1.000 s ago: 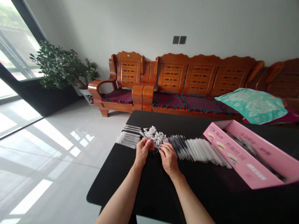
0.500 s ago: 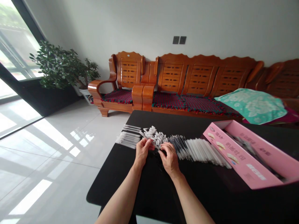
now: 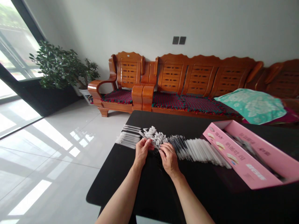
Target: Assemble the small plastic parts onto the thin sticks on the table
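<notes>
My left hand point(image 3: 142, 151) and my right hand point(image 3: 168, 158) rest close together on a black table point(image 3: 149, 193), fingers curled in a pinch around a thin white pen barrel point(image 3: 149, 140) that sticks out up and to the left. Just beyond my fingers lies a heap of small white caps point(image 3: 156, 134). To its left lies a row of white pens point(image 3: 128, 137). To the right stretches a row of dark refills point(image 3: 177, 143) and white tubes point(image 3: 205, 151).
An open pink box point(image 3: 245, 155) with dark items inside lies at the table's right. Behind the table stand a wooden sofa point(image 3: 198, 81) with a teal cloth point(image 3: 253, 105), a wooden armchair point(image 3: 116, 84) and a potted plant point(image 3: 63, 67). Glossy tiled floor point(image 3: 53, 146) spreads to the left.
Almost nothing has moved. My right hand's fingers have shifted slightly at the pen; the left hand keeps its hold.
</notes>
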The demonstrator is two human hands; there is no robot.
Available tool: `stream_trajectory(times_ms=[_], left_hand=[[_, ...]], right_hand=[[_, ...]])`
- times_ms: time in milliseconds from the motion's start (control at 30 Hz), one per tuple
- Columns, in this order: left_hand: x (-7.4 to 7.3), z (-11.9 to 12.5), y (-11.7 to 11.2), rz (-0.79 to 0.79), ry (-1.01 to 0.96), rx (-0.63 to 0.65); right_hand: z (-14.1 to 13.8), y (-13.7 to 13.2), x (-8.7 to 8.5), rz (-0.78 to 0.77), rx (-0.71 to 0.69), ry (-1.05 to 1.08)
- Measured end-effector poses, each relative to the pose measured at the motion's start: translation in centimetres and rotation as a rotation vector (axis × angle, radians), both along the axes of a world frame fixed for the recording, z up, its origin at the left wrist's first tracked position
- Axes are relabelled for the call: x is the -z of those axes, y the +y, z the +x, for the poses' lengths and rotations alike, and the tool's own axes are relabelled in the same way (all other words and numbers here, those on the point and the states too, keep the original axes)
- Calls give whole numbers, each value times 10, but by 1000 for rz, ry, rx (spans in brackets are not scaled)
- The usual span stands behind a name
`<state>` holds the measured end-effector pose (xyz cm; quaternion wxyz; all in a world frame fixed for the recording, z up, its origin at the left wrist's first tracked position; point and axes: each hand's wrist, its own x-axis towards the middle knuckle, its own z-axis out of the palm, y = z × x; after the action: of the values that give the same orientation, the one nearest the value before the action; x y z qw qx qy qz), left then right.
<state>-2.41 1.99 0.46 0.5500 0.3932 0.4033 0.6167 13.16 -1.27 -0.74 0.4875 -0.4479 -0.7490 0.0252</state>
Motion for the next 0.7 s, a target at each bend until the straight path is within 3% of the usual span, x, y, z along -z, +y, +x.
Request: stream_trajectory(times_ms=[700], left_hand=[[-1, 0, 1, -2, -4, -1]], right_hand=[[-1, -1, -3, 0, 22, 25]])
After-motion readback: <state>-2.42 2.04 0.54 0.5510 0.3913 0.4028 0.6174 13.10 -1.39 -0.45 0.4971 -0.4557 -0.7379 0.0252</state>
